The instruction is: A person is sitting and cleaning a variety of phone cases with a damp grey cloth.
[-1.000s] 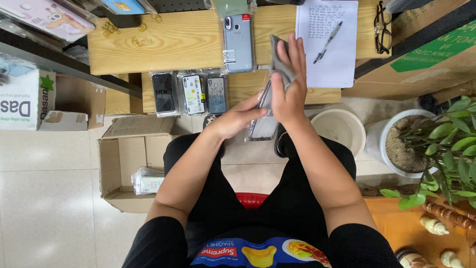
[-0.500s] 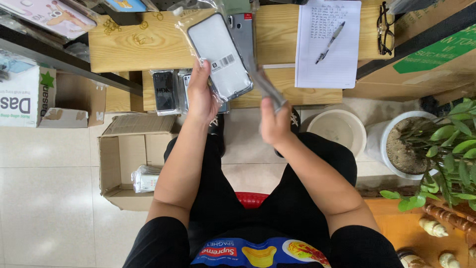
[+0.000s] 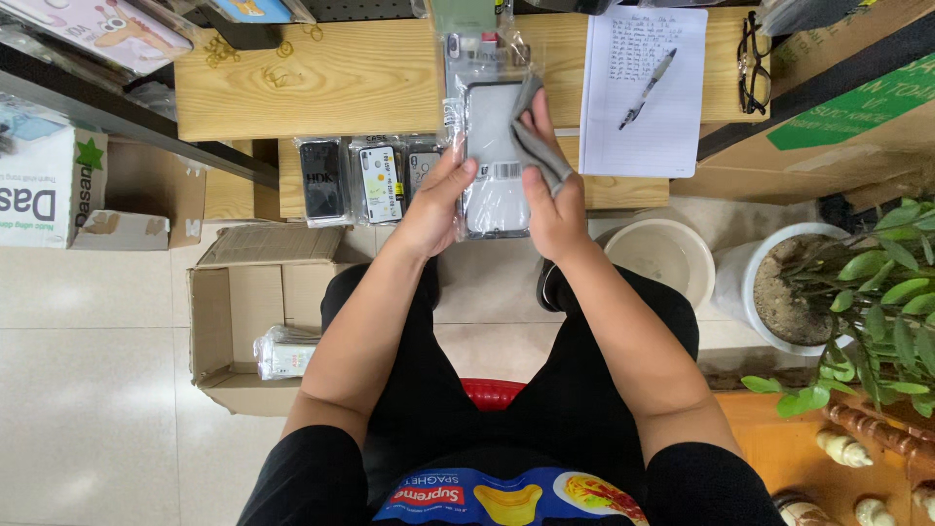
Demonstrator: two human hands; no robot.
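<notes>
Clear plastic wraps the phone case (image 3: 495,166) that both hands are on, held up just in front of the wooden desk (image 3: 321,83). Left hand (image 3: 435,203) is clamped on the left edge of the bagged case, thumb on the front. Right hand (image 3: 552,200) grips the right side and also pinches a grey cloth (image 3: 536,136) against the case, so the hands sit close together with only the case between them.

On the lower shelf of the desk, just left of the hands, there's a row of more bagged phone cases (image 3: 365,180). Further right on the desk lies a notepad (image 3: 643,93) with a pen (image 3: 646,88) resting on it, and a pair of black glasses (image 3: 750,60) next to that.

Down on the floor to the left sits an open cardboard box (image 3: 239,321) with a plastic-wrapped bundle (image 3: 285,353) inside. To the right there's a white bucket (image 3: 662,258) and a potted plant (image 3: 857,292) just beside it.
</notes>
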